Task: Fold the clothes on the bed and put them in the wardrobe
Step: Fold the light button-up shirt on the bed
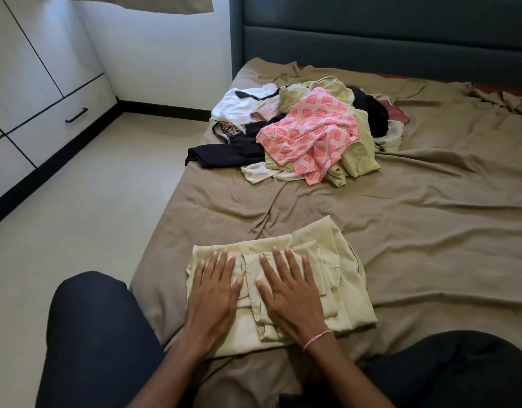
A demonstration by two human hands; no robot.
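Both hands, left hand (214, 293) and right hand (289, 290), lie flat with fingers spread on the folded pale green garment (351, 290), lower centre on the bed (430, 225); unfolded clothes pile (309, 134) sits upper centre.

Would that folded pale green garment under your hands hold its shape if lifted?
Probably not: the pale green garment is thin cloth in loose layers, so lifted by one edge it would likely flop open. Pushed by the flat left hand and right hand, it may bunch rather than slide on the creased bedsheet.
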